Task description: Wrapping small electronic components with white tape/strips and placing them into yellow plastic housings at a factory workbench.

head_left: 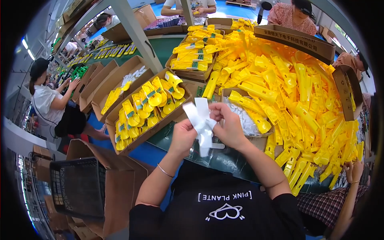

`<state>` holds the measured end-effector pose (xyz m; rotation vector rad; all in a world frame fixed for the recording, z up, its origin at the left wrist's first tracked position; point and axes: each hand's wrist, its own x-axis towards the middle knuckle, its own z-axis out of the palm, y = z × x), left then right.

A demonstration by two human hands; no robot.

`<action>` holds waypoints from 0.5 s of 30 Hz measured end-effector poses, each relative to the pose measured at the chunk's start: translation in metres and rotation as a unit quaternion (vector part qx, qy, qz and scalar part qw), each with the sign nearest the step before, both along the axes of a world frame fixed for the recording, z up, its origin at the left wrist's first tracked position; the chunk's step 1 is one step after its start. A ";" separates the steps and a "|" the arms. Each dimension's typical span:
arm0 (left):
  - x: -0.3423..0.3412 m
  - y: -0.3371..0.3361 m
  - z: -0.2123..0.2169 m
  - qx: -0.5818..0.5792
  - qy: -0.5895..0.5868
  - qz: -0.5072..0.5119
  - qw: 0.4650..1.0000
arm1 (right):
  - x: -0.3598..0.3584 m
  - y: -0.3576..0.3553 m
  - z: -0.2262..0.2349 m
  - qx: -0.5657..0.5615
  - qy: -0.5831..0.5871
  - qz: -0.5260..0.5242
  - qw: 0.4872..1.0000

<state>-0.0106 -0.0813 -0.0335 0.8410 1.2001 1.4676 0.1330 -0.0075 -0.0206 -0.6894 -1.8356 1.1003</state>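
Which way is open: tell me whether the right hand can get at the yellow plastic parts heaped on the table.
Probably yes: the yellow parts lie heaped just beyond the right hand, nothing between. But both hands are busy with white strips, so those go down first.

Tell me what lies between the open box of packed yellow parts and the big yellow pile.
In the head view, both hands, left hand and right hand, hold white strips there, above a box of white pieces.
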 end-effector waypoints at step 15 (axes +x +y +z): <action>-0.078 -0.070 -0.027 0.076 -0.098 0.211 0.970 | 0.038 -0.052 -0.092 0.089 -0.451 -0.003 0.888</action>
